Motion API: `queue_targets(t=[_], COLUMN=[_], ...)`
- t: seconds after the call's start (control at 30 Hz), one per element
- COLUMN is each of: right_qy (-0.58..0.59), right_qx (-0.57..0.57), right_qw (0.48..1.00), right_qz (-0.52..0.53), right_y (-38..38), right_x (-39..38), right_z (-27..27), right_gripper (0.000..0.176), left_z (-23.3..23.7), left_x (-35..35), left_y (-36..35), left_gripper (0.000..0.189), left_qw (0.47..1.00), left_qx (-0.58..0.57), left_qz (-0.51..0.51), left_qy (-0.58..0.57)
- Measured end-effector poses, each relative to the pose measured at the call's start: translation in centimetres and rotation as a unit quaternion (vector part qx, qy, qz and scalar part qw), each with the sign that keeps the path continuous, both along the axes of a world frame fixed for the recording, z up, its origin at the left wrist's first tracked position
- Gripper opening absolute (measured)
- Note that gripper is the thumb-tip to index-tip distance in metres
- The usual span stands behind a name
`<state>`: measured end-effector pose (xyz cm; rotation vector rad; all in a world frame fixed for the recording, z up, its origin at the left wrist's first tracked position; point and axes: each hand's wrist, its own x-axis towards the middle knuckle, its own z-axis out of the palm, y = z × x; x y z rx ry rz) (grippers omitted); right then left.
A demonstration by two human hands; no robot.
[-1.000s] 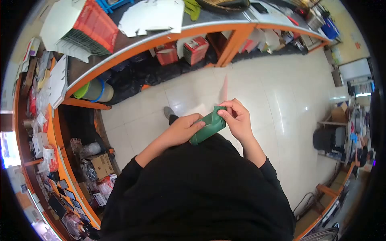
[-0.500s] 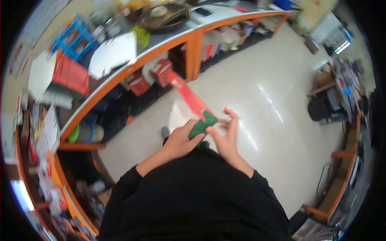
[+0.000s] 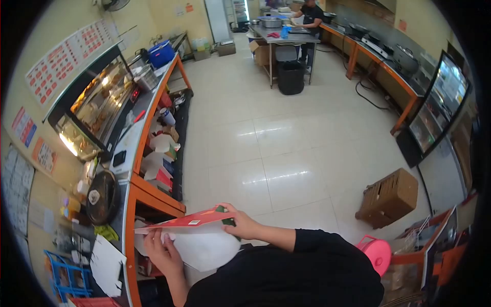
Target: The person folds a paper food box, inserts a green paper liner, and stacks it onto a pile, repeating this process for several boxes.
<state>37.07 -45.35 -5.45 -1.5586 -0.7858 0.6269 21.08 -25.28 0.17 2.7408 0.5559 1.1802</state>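
A folded sheet of card point(image 3: 204, 250), white inside with a red outer side, is held in front of my body at the lower middle. My right hand point(image 3: 240, 223) is closed on its right end, where a dark green part shows by the fingers. My left hand point(image 3: 164, 251) is at the card's left end, fingers closed on its edge, with the fingertips against the white side. The red side carries a small white label near its middle.
A counter point(image 3: 131, 202) runs along the left, bearing a round dark pan point(image 3: 103, 197), a phone point(image 3: 119, 158) and a heated display case. A cardboard box point(image 3: 391, 197) and a pink lidded bucket point(image 3: 375, 256) stand right. Another person point(image 3: 310, 18) works at the far table.
The view has swung up and round to show the far room. The card has turned from edge-on to showing its white inside, and my left hand has moved to its far left end.
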Motion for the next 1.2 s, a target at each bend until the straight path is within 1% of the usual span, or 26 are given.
queue_targets(t=[0.07, 0.1, 0.17, 0.27, 0.37, 0.4, 0.5, 0.53, 0.57, 0.63, 0.67, 0.7, 0.73, 0.77, 0.8, 0.87, 0.9, 0.93, 0.97, 1.0, 1.1, 1.17, 1.2], right_qy=[0.01, 0.0, -0.021, 0.018, 0.007, 0.022, 0.057, 0.057, 0.054, 0.068, 0.074, 0.062, 0.05, 0.037, 0.089, 0.192, 0.227, 0.261, 0.296, 0.292, 0.307, 0.206, 0.155], right_qx=[0.009, 0.029, 0.058, 0.118, -0.025, -0.038, -0.068, -0.072, -0.076, -0.086, -0.092, -0.076, -0.062, -0.046, -0.015, 0.051, 0.055, 0.057, 0.059, 0.025, 0.074, 0.047, 0.032], right_qw=[1.0, 1.0, 0.998, 0.99, 0.995, 0.994, 0.989, 0.988, 0.988, 0.984, 0.982, 0.981, 0.98, 0.978, 0.978, 0.966, 0.962, 0.957, 0.949, 0.955, 0.948, 0.976, 0.985], right_qz=[0.017, 0.006, -0.013, -0.081, -0.091, -0.103, -0.122, -0.12, -0.119, -0.14, -0.15, -0.167, -0.183, -0.199, -0.19, -0.167, -0.14, -0.114, -0.087, -0.054, -0.031, -0.057, -0.069], right_y=[-0.6, -0.4, 0.4, 1.9, 1.9, 1.7, 1.6, 1.6, 1.6, 1.7, 1.7, 1.6, 1.6, 1.5, 1.4, 1.1, 1.1, 0.9, 0.8, 0.6, 0.7, 0.8, 0.6], right_x=[0.8, 0.8, 0.2, -0.9, -1.8, -2.1, -3.5, -4.0, -4.1, -4.1, -4.0, -3.6, -2.9, -2.2, -1.2, 1.0, 1.4, 1.8, 1.9, 1.8, 2.2, 2.7, 2.7], right_z=[0.6, 0.4, -0.4, -0.8, 0.2, 0.6, 1.0, 0.8, 0.7, 0.6, 0.6, 0.4, -0.2, -0.8, -1.3, -1.8, -1.2, -0.4, 0.6, 1.8, 0.5, -1.8, -2.0], right_gripper=[0.071, 0.07, 0.069, 0.067, 0.066, 0.065, 0.061, 0.059, 0.058, 0.056, 0.055, 0.055, 0.056, 0.056, 0.058, 0.062, 0.064, 0.066, 0.068, 0.067, 0.078, 0.093, 0.1], left_z=[0.4, 0.4, -0.5, 0.3, 2.0, 2.0, -1.9, -2.5, -4.0, -5.4, -5.5, -5.0, -4.6, -4.1, -2.0, -2.9, -3.7, -5.2, -5.3, -5.5, -5.9, -6.0, -6.2], left_x=[-0.3, -0.4, -0.6, -0.5, 0.2, 0.3, -0.1, -0.2, -0.3, -0.3, -0.4, -0.1, 0.1, 0.4, 0.7, 0.6, 0.4, 0.6, 0.4, 0.1, -0.2, -0.6, -1.0], left_y=[2.7, 3.6, 3.9, 3.8, 2.6, 2.4, 4.4, 4.4, 4.5, 4.2, 4.7, 5.0, 5.9, 6.4, 6.1, 7.0, 7.2, 6.5, 5.7, 4.9, 3.1, 2.2, 2.0], left_gripper=[0.025, 0.023, 0.02, 0.02, 0.023, 0.023, 0.022, 0.023, 0.023, 0.022, 0.024, 0.027, 0.034, 0.044, 0.095, 0.119, 0.132, 0.149, 0.149, 0.148, 0.147, 0.146, 0.145], left_qw=[0.998, 0.997, 0.991, 0.956, 0.934, 0.909, 0.915, 0.927, 0.935, 0.945, 0.92, 0.896, 0.85, 0.785, 0.675, 0.762, 0.797, 0.771, 0.77, 0.77, 0.766, 0.757, 0.749], left_qx=[0.014, -0.012, -0.076, -0.219, -0.328, -0.405, -0.371, -0.28, -0.232, -0.132, -0.175, -0.302, -0.423, -0.534, -0.642, -0.494, -0.414, -0.471, -0.483, -0.496, -0.531, -0.551, -0.563], left_qz=[0.025, 0.027, 0.034, 0.041, 0.005, -0.022, -0.051, -0.027, -0.042, -0.071, -0.042, -0.11, -0.175, -0.235, -0.307, -0.374, -0.401, -0.397, -0.384, -0.372, -0.338, -0.328, -0.326], left_qy=[0.047, 0.066, 0.105, 0.193, 0.141, 0.096, 0.151, 0.248, 0.263, 0.291, 0.347, 0.307, 0.26, 0.206, 0.196, 0.187, 0.182, 0.164, 0.158, 0.153, 0.134, 0.125, 0.123])
